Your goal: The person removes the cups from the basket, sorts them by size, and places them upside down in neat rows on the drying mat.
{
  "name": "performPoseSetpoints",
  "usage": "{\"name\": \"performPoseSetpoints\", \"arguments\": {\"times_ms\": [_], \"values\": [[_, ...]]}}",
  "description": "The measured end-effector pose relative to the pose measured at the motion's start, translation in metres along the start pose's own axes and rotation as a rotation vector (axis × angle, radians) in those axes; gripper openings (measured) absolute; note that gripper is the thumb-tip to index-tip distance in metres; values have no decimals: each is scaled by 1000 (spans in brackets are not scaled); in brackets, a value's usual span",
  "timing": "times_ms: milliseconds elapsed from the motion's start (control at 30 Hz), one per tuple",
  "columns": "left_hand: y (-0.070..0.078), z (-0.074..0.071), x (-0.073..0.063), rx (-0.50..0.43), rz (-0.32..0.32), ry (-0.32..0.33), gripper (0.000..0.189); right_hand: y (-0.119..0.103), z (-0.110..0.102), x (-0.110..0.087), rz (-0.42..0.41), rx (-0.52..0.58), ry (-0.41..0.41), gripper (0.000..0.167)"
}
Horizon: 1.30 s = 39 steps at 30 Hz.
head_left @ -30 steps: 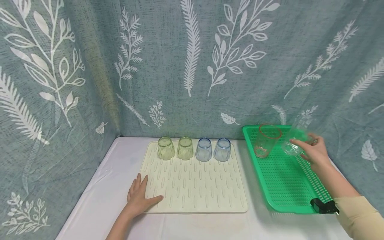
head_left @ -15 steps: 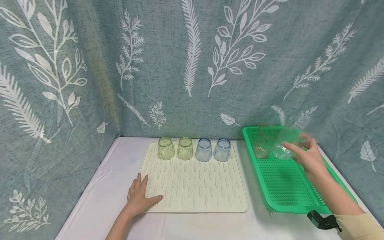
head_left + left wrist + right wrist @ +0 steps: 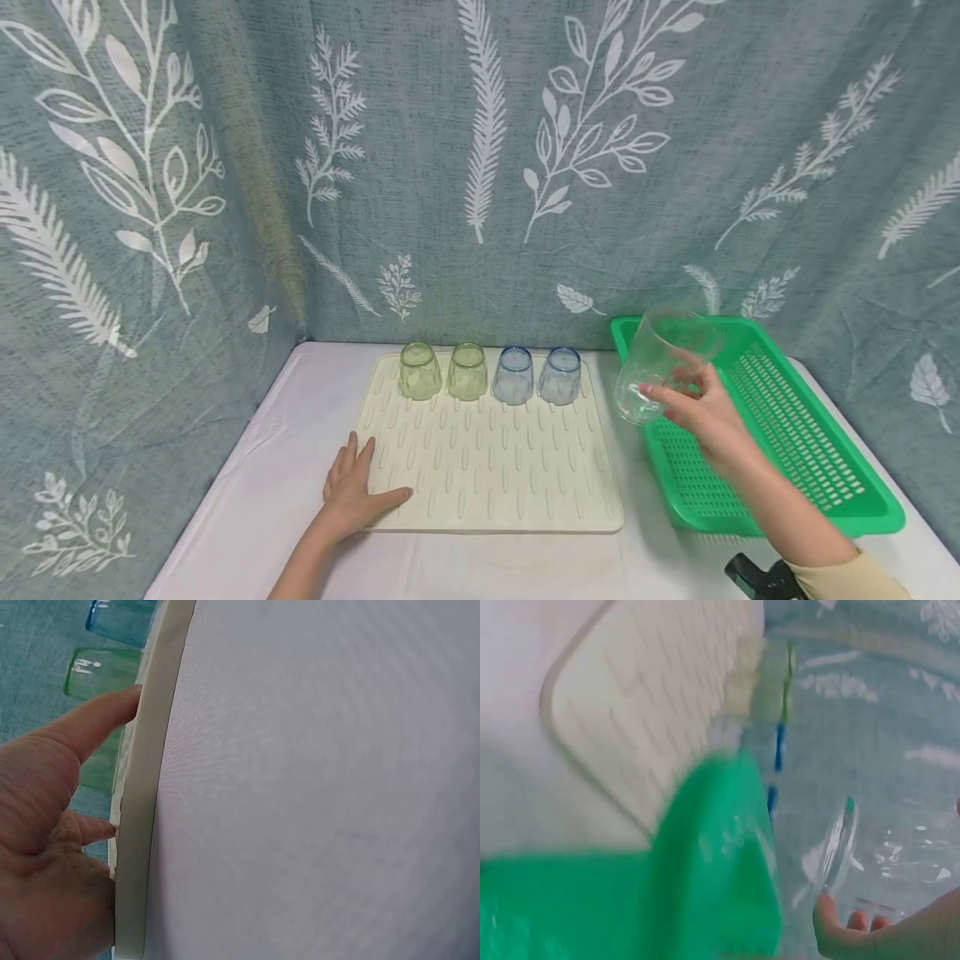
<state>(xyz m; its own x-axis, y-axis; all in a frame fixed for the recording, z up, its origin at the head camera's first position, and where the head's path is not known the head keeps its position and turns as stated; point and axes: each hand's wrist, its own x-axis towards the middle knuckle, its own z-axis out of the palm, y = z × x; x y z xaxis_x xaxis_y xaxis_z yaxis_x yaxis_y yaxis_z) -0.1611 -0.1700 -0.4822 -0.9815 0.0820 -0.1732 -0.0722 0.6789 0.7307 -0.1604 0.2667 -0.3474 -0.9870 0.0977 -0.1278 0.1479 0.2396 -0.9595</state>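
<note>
In the head view my right hand (image 3: 705, 412) holds a clear drinking glass (image 3: 647, 367) low on its side, fingers and thumb around it. The glass is tilted, its base toward the drying mat, and it overlaps the left rim of the green basket (image 3: 873, 517). The right wrist view shows fingertips against the clear glass (image 3: 915, 847). My left hand (image 3: 352, 496) rests on the front left corner of the cream ribbed mat (image 3: 502, 483), fingers spread. Its thumb (image 3: 105, 712) touches the mat's edge in the left wrist view.
Two green tumblers (image 3: 420, 375) and two blue tumblers (image 3: 514, 379) stand in a row along the mat's back. A patterned grey-green curtain (image 3: 420, 167) hangs behind the table. The basket's raised rim (image 3: 697, 847) blurs across the right wrist view.
My right hand has carried the clear glass leftward from over the basket to its left rim. The red-rimmed glass seen earlier is no longer distinguishable there. My left hand stays put.
</note>
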Motion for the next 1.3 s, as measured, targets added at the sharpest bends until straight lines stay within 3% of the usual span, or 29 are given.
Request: {"name": "performPoseSetpoints", "arguments": {"times_ms": [233,367,467,700,1067,1300], "values": [[1,0,-1,-5,-3,4,112,8,37,-5,-4,38,-55,75],[2,0,-1,-7,-5,14,111,18,56,-6,-30,44,-73,54],[2,0,-1,-14,-6,17,112,26,70,-6,-56,39,-87,48],[-2,2,0,-9,0,19,113,45,97,-7,-19,40,-95,77],[3,1,-2,-27,-7,25,112,67,115,-3,-13,5,-71,77],[6,2,-3,-16,-10,68,103,71,118,-1,-39,3,-85,77]]}}
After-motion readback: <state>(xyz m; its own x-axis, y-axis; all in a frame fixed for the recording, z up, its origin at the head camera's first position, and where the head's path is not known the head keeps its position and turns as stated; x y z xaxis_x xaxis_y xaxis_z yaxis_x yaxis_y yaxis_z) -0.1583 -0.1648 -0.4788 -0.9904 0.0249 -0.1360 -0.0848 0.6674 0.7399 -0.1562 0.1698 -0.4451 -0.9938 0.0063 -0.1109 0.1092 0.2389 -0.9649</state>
